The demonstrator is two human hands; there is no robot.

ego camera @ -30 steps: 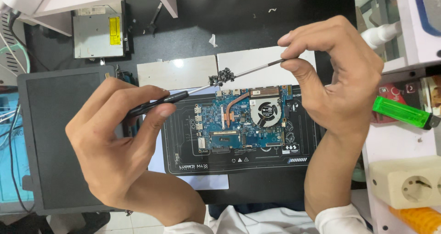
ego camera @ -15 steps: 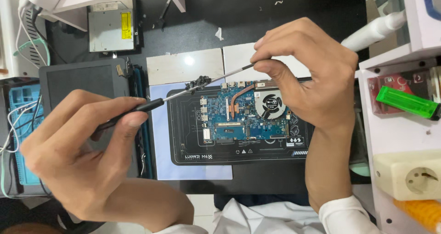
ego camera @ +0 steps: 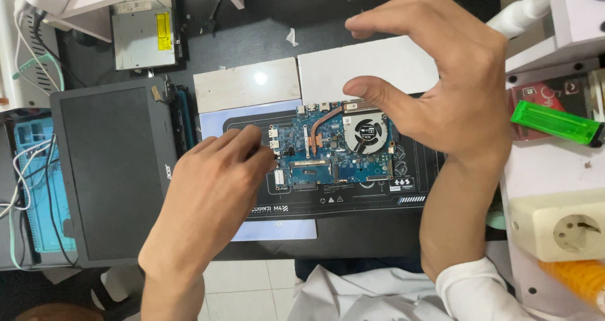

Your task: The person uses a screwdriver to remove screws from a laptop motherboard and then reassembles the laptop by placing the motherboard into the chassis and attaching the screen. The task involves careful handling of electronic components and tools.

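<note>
Left hand point(ego camera: 211, 198) touches blue motherboard point(ego camera: 331, 154); right hand point(ego camera: 435, 81) hovers.

Blue motherboard point(ego camera: 334, 160); green lighter point(ego camera: 554, 122)

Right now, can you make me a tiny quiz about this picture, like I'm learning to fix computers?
1. True or false: the round black fan sits on the blue circuit board.
2. Which hand touches the board's edge? A) left hand B) right hand
3. What colour is the long plastic thing on the shelf at the right?

Key: 1 true; 2 A; 3 bright green.
</note>
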